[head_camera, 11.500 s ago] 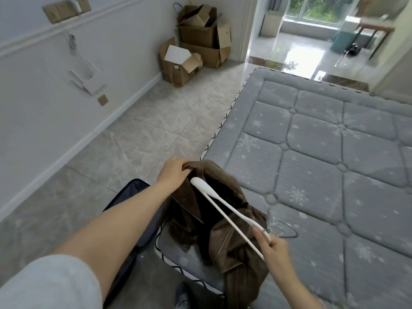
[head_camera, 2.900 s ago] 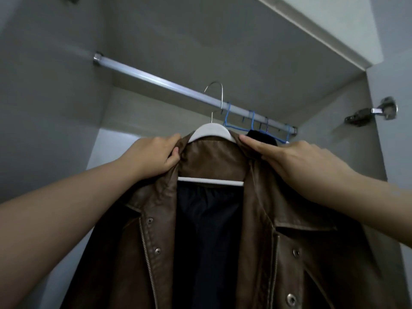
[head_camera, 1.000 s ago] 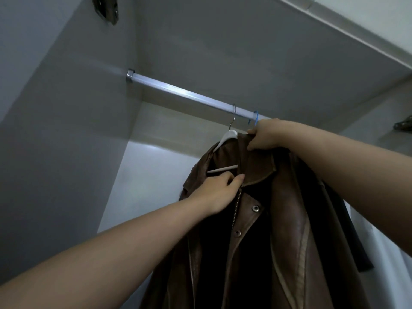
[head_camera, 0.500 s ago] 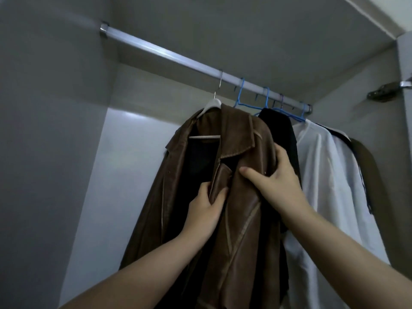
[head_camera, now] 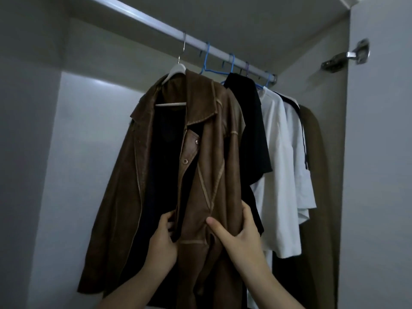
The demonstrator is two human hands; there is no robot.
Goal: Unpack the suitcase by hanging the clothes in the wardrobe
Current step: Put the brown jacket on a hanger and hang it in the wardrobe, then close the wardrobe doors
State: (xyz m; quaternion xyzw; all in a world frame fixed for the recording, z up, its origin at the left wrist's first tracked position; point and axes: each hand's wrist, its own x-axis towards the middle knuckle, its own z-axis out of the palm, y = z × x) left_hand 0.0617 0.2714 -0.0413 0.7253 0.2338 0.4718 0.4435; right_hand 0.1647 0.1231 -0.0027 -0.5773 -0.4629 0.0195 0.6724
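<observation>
A brown leather jacket (head_camera: pixel 209 157) hangs on a white hanger (head_camera: pixel 176 71) from the silver wardrobe rail (head_camera: pixel 142 17). Its front hangs open and shows a dark lining. My left hand (head_camera: pixel 161 243) pinches the inner edge of the jacket's right front panel low down. My right hand (head_camera: pixel 239 236) grips the same panel from the other side, thumb across the leather. The suitcase is out of view.
To the jacket's right hang a black top (head_camera: pixel 252 130), a white shirt (head_camera: pixel 281 175) and a brown garment (head_camera: pixel 316 175) on blue hangers (head_camera: pixel 207 63). A door hinge (head_camera: pixel 347 55) sits on the wardrobe's right wall. The rail's left part is bare.
Both hands have slid down the jacket's front, from chest height to near the lower part of the panel. The jacket stays hanging on the rail.
</observation>
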